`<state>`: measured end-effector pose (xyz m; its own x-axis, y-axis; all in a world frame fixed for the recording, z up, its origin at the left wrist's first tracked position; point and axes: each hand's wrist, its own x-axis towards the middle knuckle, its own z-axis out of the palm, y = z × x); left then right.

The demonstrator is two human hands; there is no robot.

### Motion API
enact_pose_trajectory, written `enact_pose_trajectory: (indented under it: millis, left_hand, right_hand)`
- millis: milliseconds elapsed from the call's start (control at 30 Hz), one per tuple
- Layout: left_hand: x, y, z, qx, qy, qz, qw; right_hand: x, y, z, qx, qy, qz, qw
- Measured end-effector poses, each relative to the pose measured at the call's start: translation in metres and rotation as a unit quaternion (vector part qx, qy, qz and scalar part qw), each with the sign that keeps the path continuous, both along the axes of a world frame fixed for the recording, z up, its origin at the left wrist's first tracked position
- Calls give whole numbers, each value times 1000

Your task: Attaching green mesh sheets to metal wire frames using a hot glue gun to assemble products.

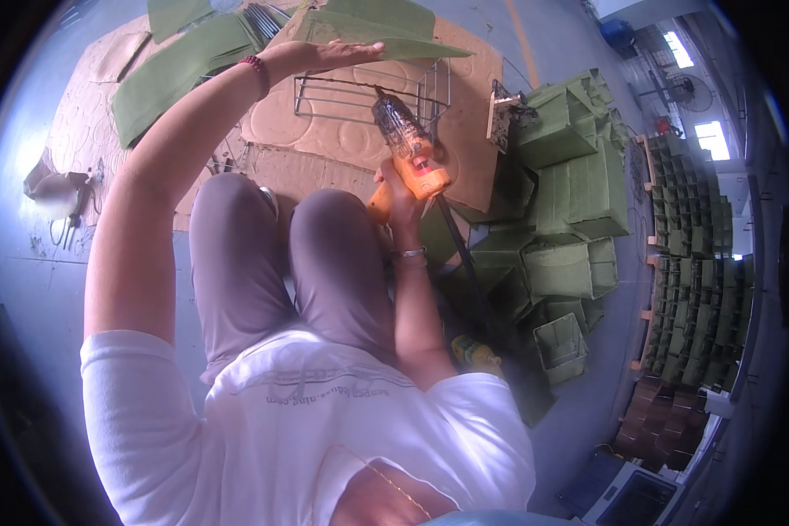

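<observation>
My left hand reaches out to the far side, its fingers stretched flat along the near edge of a green felt-like sheet. Whether it presses on the sheet or only rests there I cannot tell. In my right hand is an orange glue gun, gripped by its handle, with a dark, glue-smeared front end pointing away from me. The gun's tip is at a rectangular metal wire frame, which lies below the left hand and partly under the sheet. A dark cord hangs from the gun.
Brown cardboard lies under the work. Another green sheet and thin metal rods are at far left. Green boxes are piled at right, beside a glue-stained board. Stacked boxes stand farther right.
</observation>
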<state>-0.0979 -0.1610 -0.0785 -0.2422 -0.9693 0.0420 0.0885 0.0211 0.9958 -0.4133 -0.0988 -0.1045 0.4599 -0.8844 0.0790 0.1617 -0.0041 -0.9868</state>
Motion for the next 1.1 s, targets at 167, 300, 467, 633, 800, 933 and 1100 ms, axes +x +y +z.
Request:
enact_pose_trajectory:
  millis: [167, 300, 467, 633, 800, 933, 1100]
  left_hand:
    - [-10, 11, 4, -79, -323, -46, 942]
    - [-23, 17, 35, -37, -433, -38, 900]
    - [-46, 37, 68, 20, -561, -32, 827]
    - [-52, 40, 79, 51, -619, -21, 783]
    - [-48, 27, 62, 56, -574, -4, 817]
    - [-47, 24, 57, 58, -537, 14, 842]
    - [-60, 15, 58, 74, -562, 22, 824]
  right_hand:
    - [0, 2, 3, 12, 31, 9, 999]
    - [5, 4, 6, 15, 25, 7, 1000]
    - [9, 6, 12, 8, 25, 22, 999]
    - [9, 4, 8, 23, 12, 25, 999]
    - [12, 7, 11, 28, 4, 20, 999]
    - [19, 8, 7, 12, 9, 46, 999]
    - [16, 2, 1, 38, 5, 44, 998]
